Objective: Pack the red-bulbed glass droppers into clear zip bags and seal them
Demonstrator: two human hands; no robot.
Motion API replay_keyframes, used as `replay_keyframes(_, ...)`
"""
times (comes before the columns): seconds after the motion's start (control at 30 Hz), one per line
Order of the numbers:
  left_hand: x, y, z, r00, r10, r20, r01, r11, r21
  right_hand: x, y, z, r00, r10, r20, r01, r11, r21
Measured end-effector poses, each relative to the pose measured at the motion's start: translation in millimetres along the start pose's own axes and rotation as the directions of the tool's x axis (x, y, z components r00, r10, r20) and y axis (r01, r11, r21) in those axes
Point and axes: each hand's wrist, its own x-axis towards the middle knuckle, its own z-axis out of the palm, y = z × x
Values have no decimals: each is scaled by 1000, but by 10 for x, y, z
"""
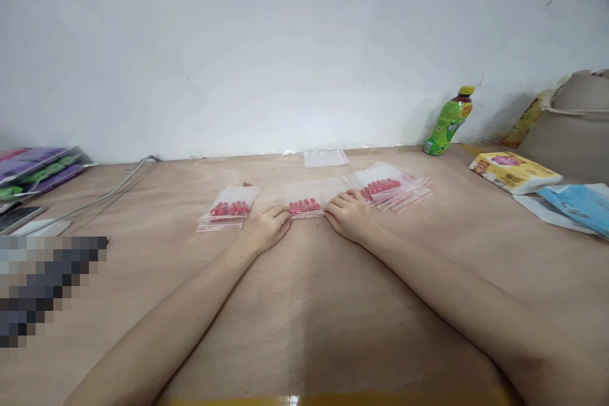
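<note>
Between my hands lies a small clear plastic bag [305, 204] with a row of several red pieces along its near edge; what they are is too small to tell. My left hand [267, 228] rests on the table with curled fingers closed on the bag's left corner. At the right corner, my right hand [351, 216] pinches the bag's edge, its fingertips partly hidden. Left of my left hand is a short stack of similar filled bags [229, 203]. A fanned-out pile of such bags [385, 184] lies just beyond my right hand.
A flat clear bag [326, 158] lies by the wall. To the right stand a green drink bottle [448, 122], a yellow tissue pack [514, 171], a blue packet [578, 206] and a grey-brown bin [578, 117]. Purple and green packets [40, 171] and a grey cable [114, 190] are left.
</note>
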Motion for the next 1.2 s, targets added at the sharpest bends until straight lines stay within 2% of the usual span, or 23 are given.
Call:
replay_keyframes(0.23,2,-22,-22,995,104,-8,-104,993,54,8,16,-39,999,-49,-12,49,999,24)
replay_keyframes(0.43,58,10,-50,994,110,-20,-108,993,50,15,13,-41,997,-68,-20,69,997,33)
replay_keyframes(0.53,154,88,-2,994,97,-51,-95,995,36,28,5,-21,995,-89,-35,90,996,27)
replay_keyframes(0.8,388,225,252,980,188,-69,-189,982,-1,41,-10,13,988,-144,-48,145,989,14)
replay_keyframes(1.2,429,214,274,973,222,-60,-222,975,15,57,0,-16,984,-171,-46,172,985,15)
